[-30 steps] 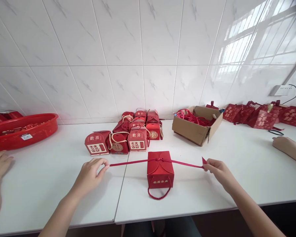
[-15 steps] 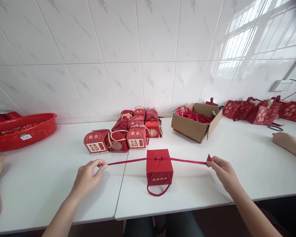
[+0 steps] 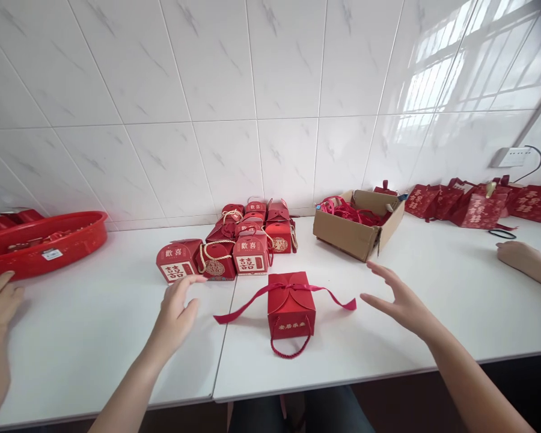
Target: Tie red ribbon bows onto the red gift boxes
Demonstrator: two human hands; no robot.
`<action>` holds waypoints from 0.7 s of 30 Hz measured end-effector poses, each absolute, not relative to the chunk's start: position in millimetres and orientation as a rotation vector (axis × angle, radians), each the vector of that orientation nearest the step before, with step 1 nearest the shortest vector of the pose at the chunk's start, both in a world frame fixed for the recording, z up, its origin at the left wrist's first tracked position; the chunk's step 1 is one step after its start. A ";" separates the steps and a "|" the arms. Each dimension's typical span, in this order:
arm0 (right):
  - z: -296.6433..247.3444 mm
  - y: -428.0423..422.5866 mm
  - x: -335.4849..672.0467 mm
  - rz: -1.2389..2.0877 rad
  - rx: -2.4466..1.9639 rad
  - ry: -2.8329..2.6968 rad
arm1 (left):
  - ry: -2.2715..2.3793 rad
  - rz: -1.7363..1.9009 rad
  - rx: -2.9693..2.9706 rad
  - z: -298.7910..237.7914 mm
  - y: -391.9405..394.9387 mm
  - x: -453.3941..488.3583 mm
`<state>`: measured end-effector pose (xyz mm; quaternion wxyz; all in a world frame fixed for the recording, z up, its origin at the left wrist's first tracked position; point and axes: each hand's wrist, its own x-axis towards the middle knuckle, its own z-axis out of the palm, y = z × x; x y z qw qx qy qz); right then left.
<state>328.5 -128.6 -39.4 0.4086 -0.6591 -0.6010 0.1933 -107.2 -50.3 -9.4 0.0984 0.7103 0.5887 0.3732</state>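
Left hand: fingers spread, empty, hovering left of the red gift box.
Right hand: open, empty, hovering to the box's right.
Box: upright on the white table, near its front edge.
Ribbon: knotted on top, tails slack.
Risk: the unheld knot may loosen, and a brushing hand could tip the box.

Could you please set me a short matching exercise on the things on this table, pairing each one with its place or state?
Things:
1. gift box
2. cardboard box
3. red basket
4. right hand

States:
A. at the far left of the table
B. open, holding nothing
C. closed, ribbon tails lying slack beside it
D. open-topped, with loose red ribbons inside

Pairs: 1-C, 2-D, 3-A, 4-B.
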 end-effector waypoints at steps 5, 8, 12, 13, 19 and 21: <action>-0.7 -106.5 277.0 0.699 -1.427 -1.801 | 1.241 1.025 2.213 16.7 -57.1 -33.1; 17.1 -86.7 256.0 0.859 -1.333 -2.082 | 1.059 0.875 2.350 23.8 -55.9 0.6; 27.7 -67.5 256.8 1.114 -1.315 -2.214 | 1.006 0.641 2.367 23.2 -50.6 16.3; 28.1 -64.2 259.5 1.215 -1.298 -2.205 | 1.000 0.627 2.355 21.8 -49.4 17.3; 13.6 -49.4 266.2 1.733 -0.890 -1.759 | 0.968 0.700 2.276 13.5 -48.0 21.8; 5.5 -46.6 265.2 1.854 -0.791 -1.615 | 0.969 0.696 2.270 13.8 -48.6 23.4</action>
